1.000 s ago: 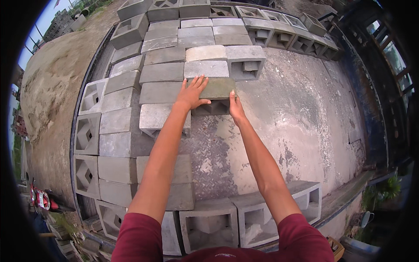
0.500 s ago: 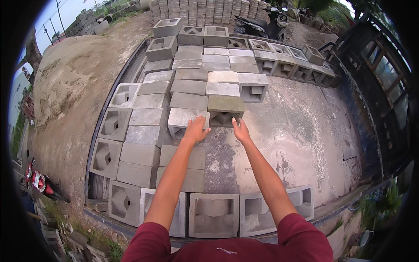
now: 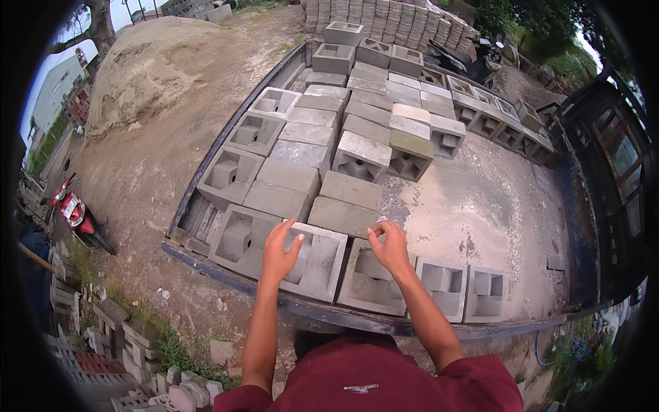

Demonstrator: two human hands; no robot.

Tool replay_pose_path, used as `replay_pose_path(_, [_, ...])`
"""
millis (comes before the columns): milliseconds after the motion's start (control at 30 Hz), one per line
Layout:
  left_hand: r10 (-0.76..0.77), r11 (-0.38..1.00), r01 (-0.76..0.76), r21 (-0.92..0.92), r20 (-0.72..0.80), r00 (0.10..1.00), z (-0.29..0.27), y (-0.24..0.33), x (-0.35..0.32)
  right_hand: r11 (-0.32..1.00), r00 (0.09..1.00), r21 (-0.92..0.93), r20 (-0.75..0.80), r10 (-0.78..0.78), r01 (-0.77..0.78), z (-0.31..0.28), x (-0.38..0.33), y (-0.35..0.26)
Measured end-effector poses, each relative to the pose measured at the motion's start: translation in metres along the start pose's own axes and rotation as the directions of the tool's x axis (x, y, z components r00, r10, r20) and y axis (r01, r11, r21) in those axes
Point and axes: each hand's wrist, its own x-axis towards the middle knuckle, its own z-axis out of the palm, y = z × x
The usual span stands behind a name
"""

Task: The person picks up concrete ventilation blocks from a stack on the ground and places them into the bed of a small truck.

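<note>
My left hand (image 3: 280,253) is over the near row of grey concrete blocks, its thumb and fingers apart, close to the left rim of a hollow block (image 3: 322,261). My right hand (image 3: 388,246) is above another hollow block (image 3: 367,292), with bent fingers spread and nothing in them. Whether either hand touches concrete is hard to tell. Between and beyond them lie two smooth-sided blocks (image 3: 347,206). Farther back, a pale block (image 3: 360,158) sits beside a greenish-topped block (image 3: 410,154), their hollow sides facing me.
The blocks stand in rows on a truck bed (image 3: 480,206) with a dusty floor. A dark metal frame (image 3: 611,137) rises at the right. Beyond the left edge are a sand heap (image 3: 147,69) and a red motorbike (image 3: 77,213). Stacked pavers (image 3: 384,24) stand behind.
Both hands have come back from the pale and greenish-topped blocks to the near row. The view has turned leftward, showing more ground on the left.
</note>
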Motion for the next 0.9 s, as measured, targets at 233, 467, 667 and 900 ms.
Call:
replay_pose_path(233, [-0.316, 0.948, 0.28, -0.154, -0.314, 0.895, -0.14, -0.043, -0.136, 0.966, 0.984, 0.186, -0.027, -0.177, 0.179, 0.084, -0.065, -0.155])
replay_pose_path(467, [-0.453, 0.887, 0.451, -0.103, -0.385, 0.804, -0.27, -0.141, -0.239, 0.928, 0.971, 0.296, 0.0, -0.239, 0.229, 0.216, -0.109, -0.264])
replay_pose_path(667, [-0.55, 0.829, 0.526, -0.188, -0.437, 0.712, -0.354, -0.207, -0.265, 0.9, 0.92, 0.293, 0.124, -0.371, 0.323, 0.328, -0.117, -0.348])
replay_pose_path(900, [-0.605, 0.778, 0.611, -0.147, -0.44, 0.664, -0.429, -0.321, -0.236, 0.914, 0.855, 0.241, 0.335, -0.395, 0.328, 0.471, -0.073, -0.409])
